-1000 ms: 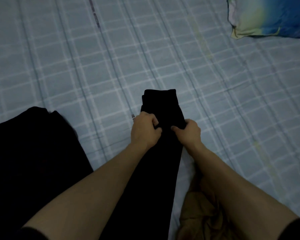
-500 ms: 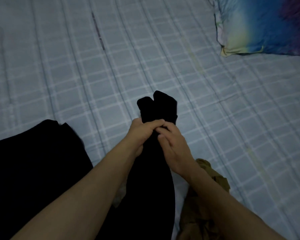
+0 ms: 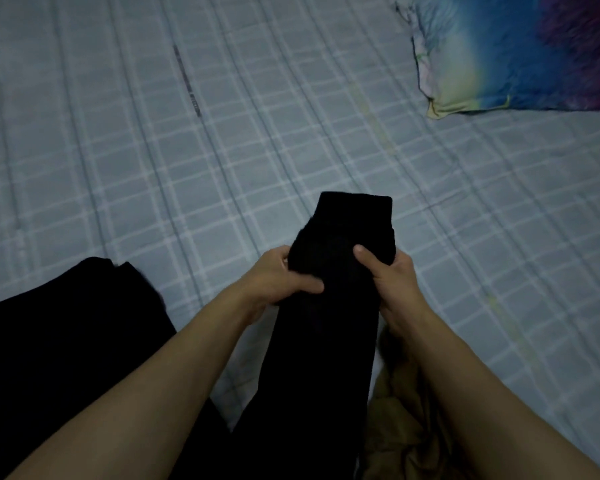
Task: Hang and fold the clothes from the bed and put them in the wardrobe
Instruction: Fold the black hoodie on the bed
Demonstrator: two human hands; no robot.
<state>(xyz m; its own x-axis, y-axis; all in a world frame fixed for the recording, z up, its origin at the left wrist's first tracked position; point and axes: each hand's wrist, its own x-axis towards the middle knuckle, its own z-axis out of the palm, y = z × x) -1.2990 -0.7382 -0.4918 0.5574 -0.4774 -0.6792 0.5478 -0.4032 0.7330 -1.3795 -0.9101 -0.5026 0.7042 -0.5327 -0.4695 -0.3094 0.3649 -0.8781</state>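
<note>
two hands on one long black garment [image 3: 326, 323], over the checked pale-blue bed sheet [image 3: 153, 161]
left hand [image 3: 281, 278] and right hand [image 3: 392, 275] each grip its folded top; also one black pile [image 3: 66, 341], one tan cloth [image 3: 399, 420], one multicoloured pillow [image 3: 506, 57].

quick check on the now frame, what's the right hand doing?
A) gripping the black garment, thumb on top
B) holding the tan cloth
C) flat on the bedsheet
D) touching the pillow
A: the right hand grips the right edge of the black garment with its thumb on top, while the left hand grips the opposite edge; the tan cloth lies untouched below.
</note>
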